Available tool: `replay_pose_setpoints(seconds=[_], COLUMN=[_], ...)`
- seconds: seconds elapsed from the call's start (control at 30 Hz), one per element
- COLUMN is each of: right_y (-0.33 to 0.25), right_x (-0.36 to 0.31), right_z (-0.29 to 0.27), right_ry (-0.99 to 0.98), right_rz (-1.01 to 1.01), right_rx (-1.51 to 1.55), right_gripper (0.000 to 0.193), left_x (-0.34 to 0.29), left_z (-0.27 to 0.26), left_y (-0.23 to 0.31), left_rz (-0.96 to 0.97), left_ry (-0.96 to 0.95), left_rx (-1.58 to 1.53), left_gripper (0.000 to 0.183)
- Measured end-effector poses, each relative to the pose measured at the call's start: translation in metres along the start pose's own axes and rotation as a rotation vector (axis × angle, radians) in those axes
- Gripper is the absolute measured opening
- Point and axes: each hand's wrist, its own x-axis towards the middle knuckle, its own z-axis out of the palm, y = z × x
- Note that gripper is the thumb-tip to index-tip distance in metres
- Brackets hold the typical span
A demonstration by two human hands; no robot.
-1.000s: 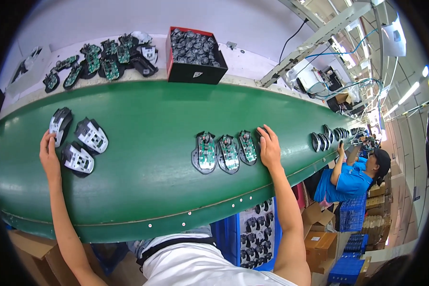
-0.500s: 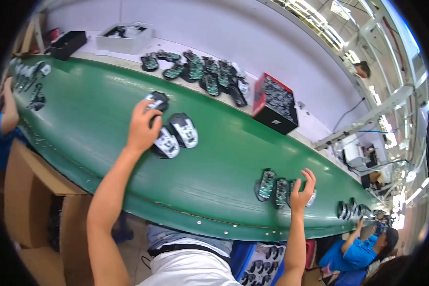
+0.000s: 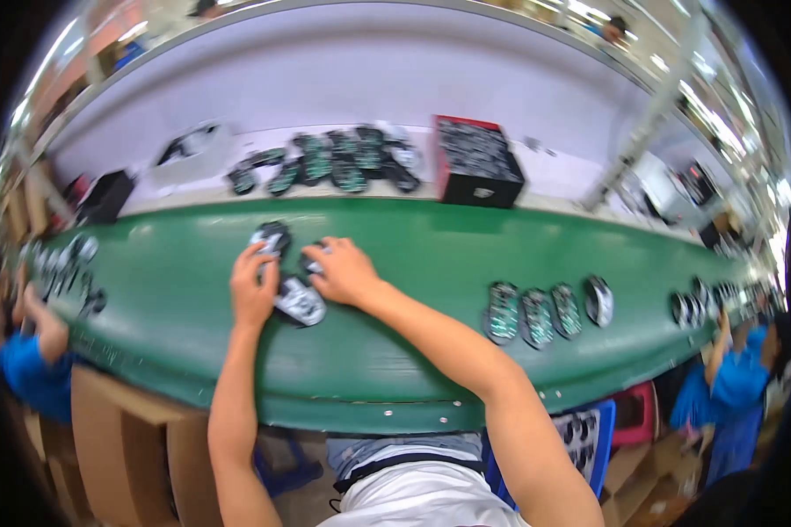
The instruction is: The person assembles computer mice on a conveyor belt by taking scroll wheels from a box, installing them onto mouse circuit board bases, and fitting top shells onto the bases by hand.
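Mouse shells under both hands, green belt

A long green conveyor belt spans the frame from nine to three o'clock. Behind it, at twelve o'clock, runs a pale worktable against a plain white wall. Bright overhead strip lights sit at two o'clock. Brown cardboard boxes stand below at seven o'clock.
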Motion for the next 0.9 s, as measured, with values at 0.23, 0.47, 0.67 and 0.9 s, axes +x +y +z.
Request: replay_pose_setpoints(seconds=[0.23,0.47,0.67,0.9], right_y=[0.010,0.109,0.119,0.129], right_x=[-0.147,-0.290,-0.295,-0.303], right_z=[-0.162,-0.240,-0.216,-0.208], right_ry=[0.249,0.515,0.336,0.321], right_rz=[0.100,0.580,0.564,0.530], right_rx=[-0.015,-0.315,-0.487,-0.521], right_gripper=[0.051,0.038,0.040,0.038], left_x=[-0.009,-0.006,-0.011,-0.011], left_z=[-0.009,-0.009,-0.008,-0.007], left_y=[-0.010,0.001,-0.003,-0.001], left_rz=[-0.022,-0.042,-0.077,-0.060], left_ry=[-0.058,-0.088,-0.103,-0.130], left_rx=[0.058,0.055,0.027,0.034], left_gripper=[0.012,0.013,0.012,0.013])
